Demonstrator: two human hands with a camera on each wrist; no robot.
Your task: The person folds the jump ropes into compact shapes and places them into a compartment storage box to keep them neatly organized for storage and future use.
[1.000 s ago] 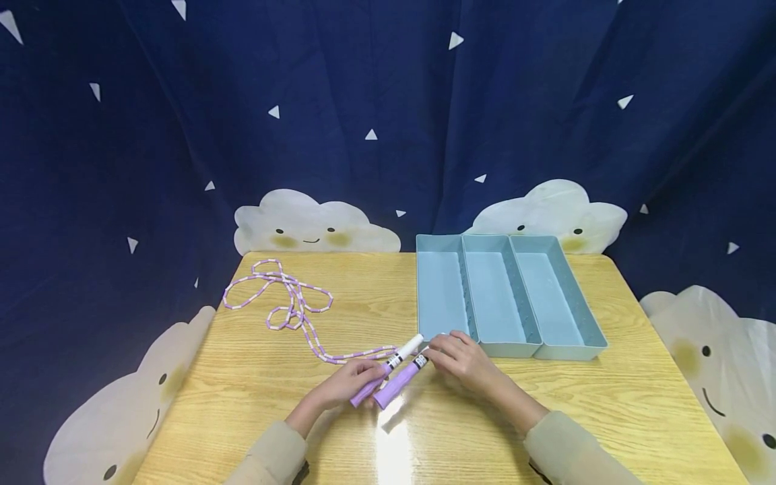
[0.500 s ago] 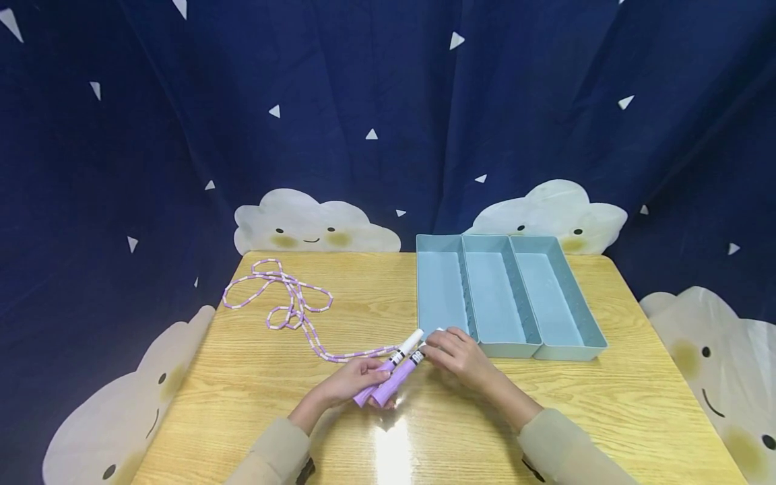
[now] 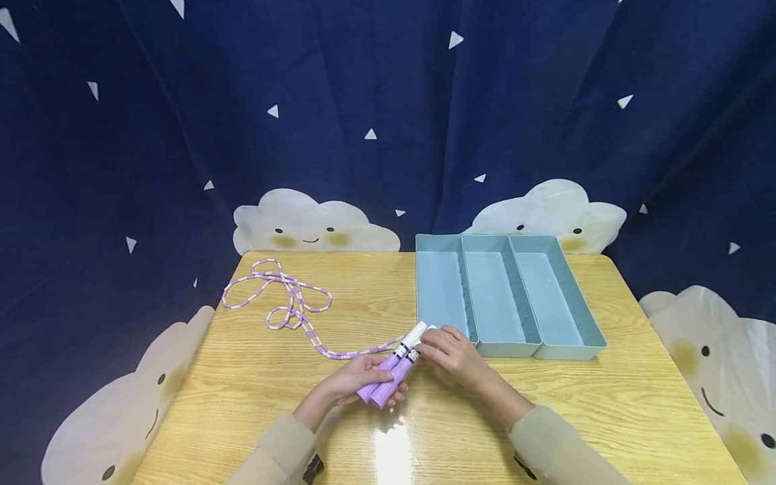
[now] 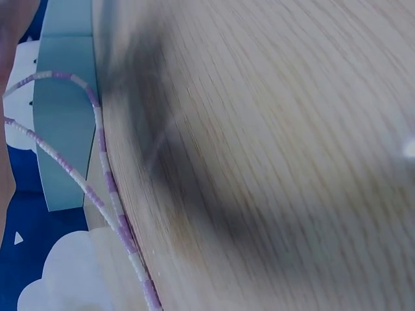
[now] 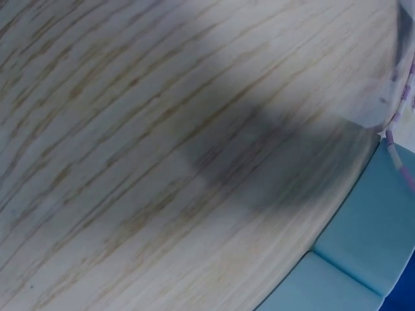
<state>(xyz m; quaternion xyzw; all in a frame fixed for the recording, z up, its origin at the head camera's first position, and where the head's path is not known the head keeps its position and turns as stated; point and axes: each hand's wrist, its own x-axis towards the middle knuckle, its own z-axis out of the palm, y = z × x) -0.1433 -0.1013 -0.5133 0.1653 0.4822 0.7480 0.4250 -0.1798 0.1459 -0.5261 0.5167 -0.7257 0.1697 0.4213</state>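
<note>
A jump rope (image 3: 301, 310) of purple and white beads lies on the table, loosely looped at the left. My left hand (image 3: 358, 377) grips its two purple jump rope handles (image 3: 388, 384) side by side, thumb across the top and fingertips showing on the far side. Both handles slant up to the right, white ends foremost. With bent fingers my right hand (image 3: 451, 353) pinches the white end of the nearer handle, partly hiding it. In the left wrist view two strands of the beaded rope (image 4: 104, 152) hang in arcs.
Three long light-blue bins (image 3: 570, 352) stand side by side at the table's back right, just beyond my right hand. The wooden table (image 3: 242, 397) ends at a dark blue curtain (image 3: 339, 87) with white clouds.
The two handles have come together, and my left fingers have closed round both. Both have risen slightly, drawing the near rope strands a little upward. The bins have stayed put.
</note>
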